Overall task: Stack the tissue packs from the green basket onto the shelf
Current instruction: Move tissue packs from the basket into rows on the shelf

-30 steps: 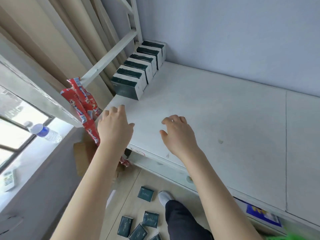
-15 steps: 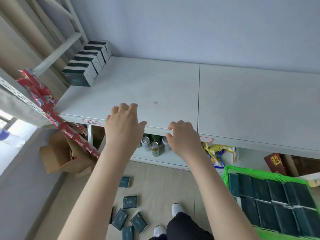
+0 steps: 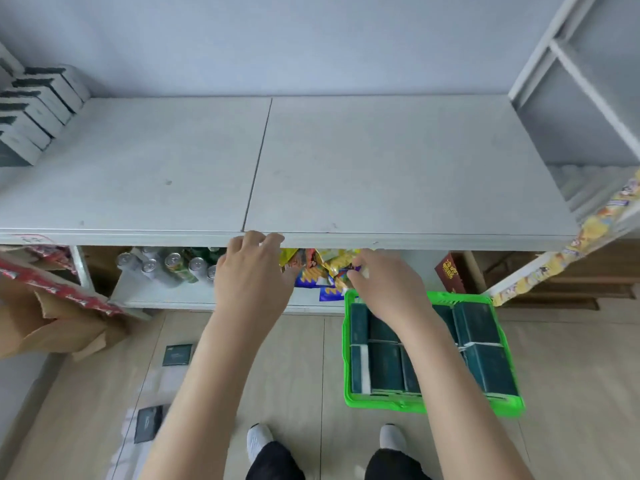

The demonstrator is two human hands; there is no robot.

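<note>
At the front edge of the shelf (image 3: 381,161), left hand (image 3: 252,275) and right hand (image 3: 384,289) hover loosely curled, empty; tissue packs (image 3: 384,365) fill the green basket (image 3: 415,407) below. Pickup seems next: reach down, grip one.

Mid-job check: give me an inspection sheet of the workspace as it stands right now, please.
Surface: white shelf top, two panels with a seam between.
Job's things: row of tissue packs at the shelf's far left; green basket on the floor, holding more packs.
Clutter: loose packs on the floor; cans and snack bags on the lower shelf; cardboard box at left.
Grippers: left hand at the shelf's front edge, right hand above the basket's far rim; both loosely curled, holding nothing.
Cables: nothing seen.
Surroundings: pale wall, white rack at right, wooden floor.
</note>
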